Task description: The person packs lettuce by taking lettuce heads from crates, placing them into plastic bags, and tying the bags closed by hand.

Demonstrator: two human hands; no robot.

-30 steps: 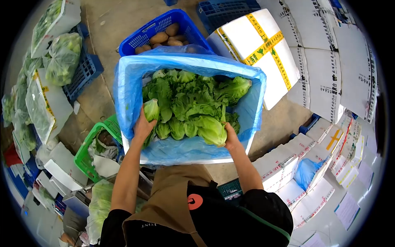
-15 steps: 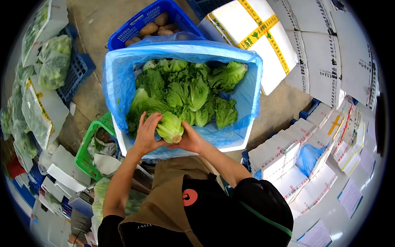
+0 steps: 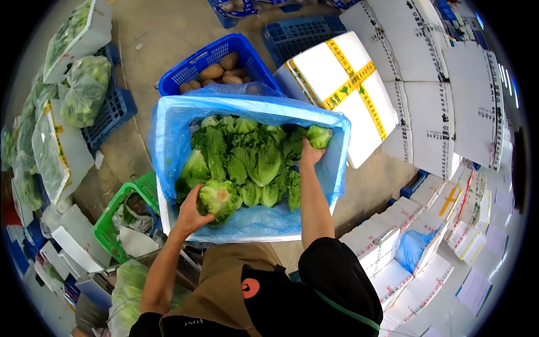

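A white foam box lined with blue plastic film [image 3: 258,224] holds several heads of green lettuce [image 3: 258,160]. At its near left part, my left hand [image 3: 192,213] grips one lettuce head [image 3: 220,197], its pale cut base facing up. My right hand [image 3: 312,153] is closed round another lettuce head [image 3: 319,136] near the box's far right corner, with its fingers partly hidden under the leaves. The other heads lie packed between my two hands.
Beyond the box stands a blue basket [image 3: 247,53] of potatoes, with a taped white foam box [image 3: 351,95] at its right. A green basket [image 3: 109,227] is at left. White cartons [image 3: 421,123] are stacked at right; bagged vegetables [image 3: 87,90] at far left.
My right hand has left the lettuce at the near side and reached to the far right corner, taking hold of another head. My left hand has kept the near head, shifting slightly left.
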